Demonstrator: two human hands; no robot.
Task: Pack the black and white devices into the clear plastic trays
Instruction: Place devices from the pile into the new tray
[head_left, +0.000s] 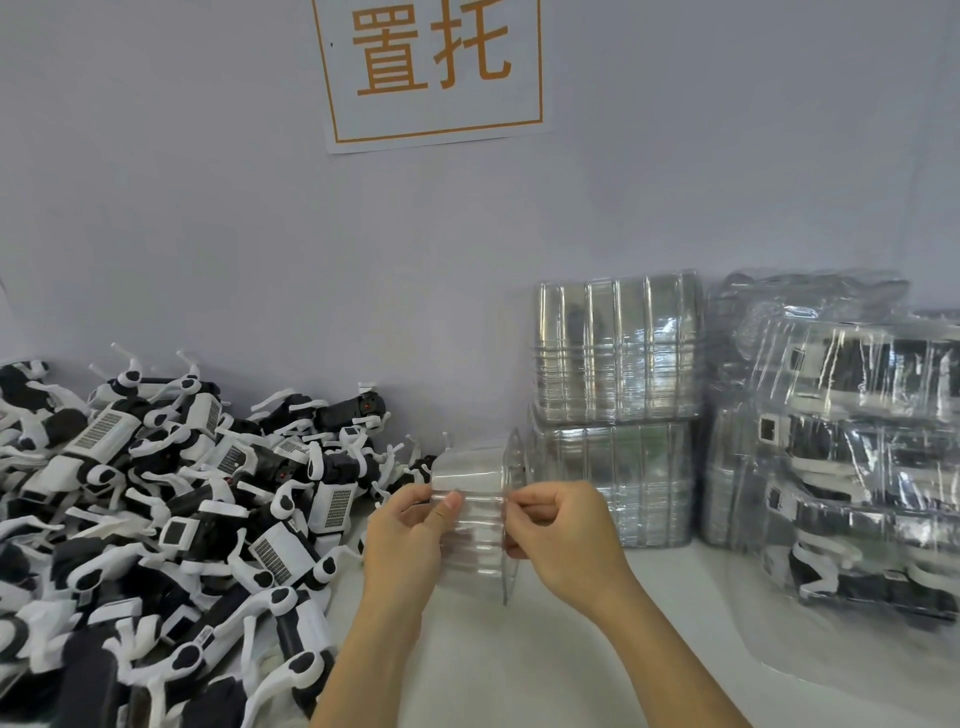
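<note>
Separating trays: left hand (410, 530) grips the clear tray (470, 514) body while right hand (556, 535) pinches its rim, likely freeing one for loading.

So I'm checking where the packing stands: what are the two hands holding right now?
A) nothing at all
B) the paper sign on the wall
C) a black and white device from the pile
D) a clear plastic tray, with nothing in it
D: the left hand and right hand both pinch a clear plastic tray held up between them, with no device in it.
</note>
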